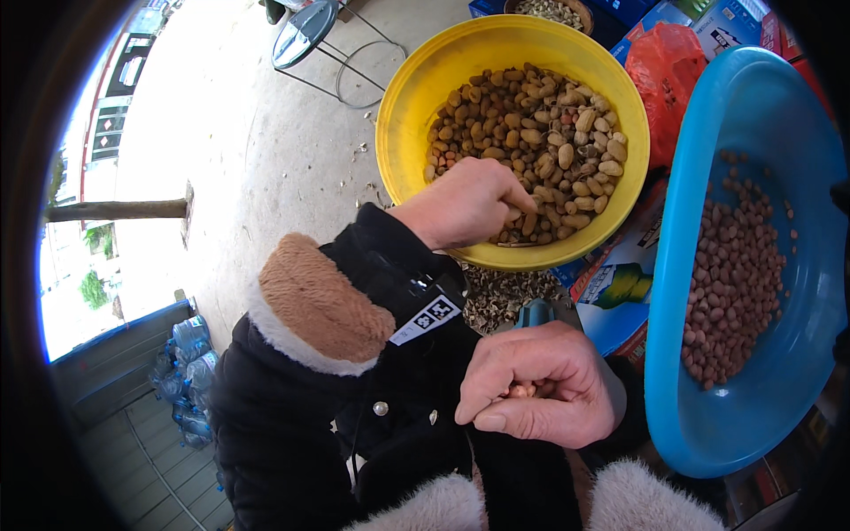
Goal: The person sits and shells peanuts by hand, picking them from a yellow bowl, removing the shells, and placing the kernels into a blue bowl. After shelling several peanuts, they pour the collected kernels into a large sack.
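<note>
My left hand (pixel 475 199) reaches over the near rim of a yellow plastic basin (pixel 415 86) filled with unshelled peanuts (pixel 531 126). Its fingers are bent down among the pods, and whether they pinch one is hidden. A few reddish kernels lie among these shells. In front of my chest my right hand (pixel 541 385) is curled into a loose fist around shelled peanut kernels (pixel 524 389), which show in the gap between thumb and fingers. Just right of it stands a blue plastic basin (pixel 690 425) with many pinkish shelled peanuts (pixel 730 279) inside.
Broken shells (pixel 508 295) lie heaped below the yellow basin. Printed cartons (pixel 611 292) and a red plastic bag (pixel 664 79) sit between the basins. A bowl (pixel 551 10) of pale pieces is behind. A round stool (pixel 305 33) stands on the concrete floor; plastic bottles (pixel 192 372) lie at left.
</note>
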Motion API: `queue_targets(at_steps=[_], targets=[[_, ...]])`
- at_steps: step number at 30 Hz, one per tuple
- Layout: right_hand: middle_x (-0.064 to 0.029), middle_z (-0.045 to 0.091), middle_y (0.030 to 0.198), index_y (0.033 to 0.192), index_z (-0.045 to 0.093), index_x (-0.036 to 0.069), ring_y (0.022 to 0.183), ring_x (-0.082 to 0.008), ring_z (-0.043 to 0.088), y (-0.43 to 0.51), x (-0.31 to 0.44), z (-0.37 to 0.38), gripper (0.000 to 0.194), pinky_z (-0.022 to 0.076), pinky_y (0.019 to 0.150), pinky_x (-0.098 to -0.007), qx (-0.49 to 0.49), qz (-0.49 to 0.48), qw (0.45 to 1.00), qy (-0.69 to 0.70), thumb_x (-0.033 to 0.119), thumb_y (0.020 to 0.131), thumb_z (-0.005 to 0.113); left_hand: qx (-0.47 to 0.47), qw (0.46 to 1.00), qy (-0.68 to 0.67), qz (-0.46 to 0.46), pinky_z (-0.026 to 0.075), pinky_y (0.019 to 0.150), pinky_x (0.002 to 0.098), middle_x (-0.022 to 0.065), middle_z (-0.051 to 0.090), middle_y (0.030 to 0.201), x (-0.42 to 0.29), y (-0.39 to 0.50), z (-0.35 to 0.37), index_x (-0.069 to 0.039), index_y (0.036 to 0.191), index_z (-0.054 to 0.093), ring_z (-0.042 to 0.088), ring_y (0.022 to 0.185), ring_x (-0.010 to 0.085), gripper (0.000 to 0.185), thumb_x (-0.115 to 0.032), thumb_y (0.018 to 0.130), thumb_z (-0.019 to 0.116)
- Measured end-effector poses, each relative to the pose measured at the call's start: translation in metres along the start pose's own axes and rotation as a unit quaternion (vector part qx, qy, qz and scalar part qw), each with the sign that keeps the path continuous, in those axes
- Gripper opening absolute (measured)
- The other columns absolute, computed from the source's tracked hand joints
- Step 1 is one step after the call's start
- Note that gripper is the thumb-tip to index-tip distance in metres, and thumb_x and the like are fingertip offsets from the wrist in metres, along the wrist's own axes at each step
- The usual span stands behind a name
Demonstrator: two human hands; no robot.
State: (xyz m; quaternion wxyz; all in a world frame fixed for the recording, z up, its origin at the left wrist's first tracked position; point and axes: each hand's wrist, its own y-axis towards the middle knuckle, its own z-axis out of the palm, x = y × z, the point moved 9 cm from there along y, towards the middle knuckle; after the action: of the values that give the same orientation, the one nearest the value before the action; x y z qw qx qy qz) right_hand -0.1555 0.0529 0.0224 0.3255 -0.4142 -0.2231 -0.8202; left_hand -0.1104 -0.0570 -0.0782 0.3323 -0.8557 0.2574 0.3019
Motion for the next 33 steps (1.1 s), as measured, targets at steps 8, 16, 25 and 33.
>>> queue_targets(at_steps=[8,16,25,33], targets=[[-0.0044,0.060,0.079,0.090,0.064,0.000,0.065,-0.0096,0.053,0.000,0.001,0.002,0.007,0.0400,0.057,-0.0231,-0.011,-0.011,1.000,0.003,0.006,0.087,0.064,0.068,0.960,-0.272,0.024,0.055,0.077,0.0316,0.0130,0.069,0.100,-0.042,-0.086,-0.042,-0.002,0.099,0.071,0.066,0.088,0.0182,0.023,0.004,0.086,0.054],[-0.0049,0.060,0.078,0.092,0.065,0.002,0.065,-0.0117,0.054,0.000,-0.003,0.000,0.008,0.0406,0.059,-0.0242,-0.012,0.011,1.000,-0.019,0.007,0.085,0.065,-0.013,0.999,-0.022,0.036,0.053,0.068,0.0316,0.0113,0.068,0.078,-0.035,-0.054,-0.039,-0.002,0.093,0.070,0.067,0.073,0.0234,0.014,-0.003,0.080,0.065],[-0.0126,0.065,0.083,0.092,0.068,-0.003,0.071,-0.0183,0.062,0.001,0.000,-0.003,0.011,0.0457,0.062,-0.0264,-0.014,-0.004,1.000,0.013,0.002,0.082,0.068,0.075,0.983,0.159,0.045,0.050,0.077,0.0419,0.0173,0.062,0.085,0.000,0.005,0.023,-0.003,0.089,0.070,0.061,0.089,0.0354,0.022,-0.005,0.067,0.066],[-0.0129,0.066,0.083,0.092,0.068,-0.003,0.072,-0.0186,0.062,0.001,0.002,-0.003,0.012,0.0464,0.063,-0.0263,-0.014,-0.002,1.000,0.009,0.002,0.082,0.068,0.090,0.978,0.186,-0.014,0.049,0.078,0.0423,0.0176,0.061,0.087,0.012,0.004,0.022,-0.002,0.081,0.067,0.060,0.091,0.0352,0.013,-0.010,0.070,0.067]])
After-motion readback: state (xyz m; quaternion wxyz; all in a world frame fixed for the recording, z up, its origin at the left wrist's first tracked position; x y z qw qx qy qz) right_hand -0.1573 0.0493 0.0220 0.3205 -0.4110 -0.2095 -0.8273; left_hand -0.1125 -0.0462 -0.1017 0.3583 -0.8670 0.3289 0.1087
